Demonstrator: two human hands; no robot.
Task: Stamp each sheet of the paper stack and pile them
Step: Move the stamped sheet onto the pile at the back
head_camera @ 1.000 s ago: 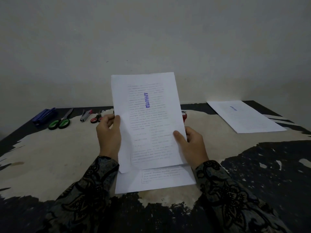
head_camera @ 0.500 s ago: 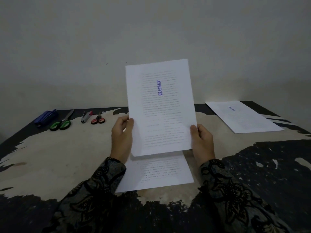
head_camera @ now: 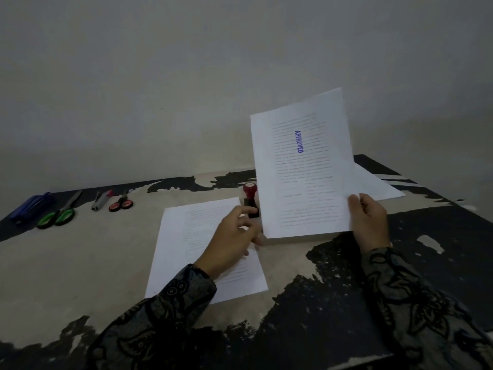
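A printed sheet (head_camera: pixel 306 182) with a blue APPROVED mark stands upright in the air at centre right. My right hand (head_camera: pixel 369 220) pinches its lower right edge. My left hand (head_camera: pixel 232 236) is off the sheet and hovers with loosely bent fingers over the paper stack (head_camera: pixel 181 249) lying flat on the table. A red-topped stamp (head_camera: pixel 250 198) stands just behind the stack, close to my left fingertips. The pile of stamped sheets (head_camera: pixel 378 188) lies at the far right, mostly hidden behind the held sheet.
Along the far left of the worn table (head_camera: pixel 80 263) lie a blue object (head_camera: pixel 29 206), green-handled scissors (head_camera: pixel 60 214), a small stapler (head_camera: pixel 101 200) and red-handled scissors (head_camera: pixel 121 204). A wall rises right behind the table.
The stamped sheet has moved to the right, held by my right hand alone. My left hand has let go of it and dropped over the stack. The stamp has come into view.
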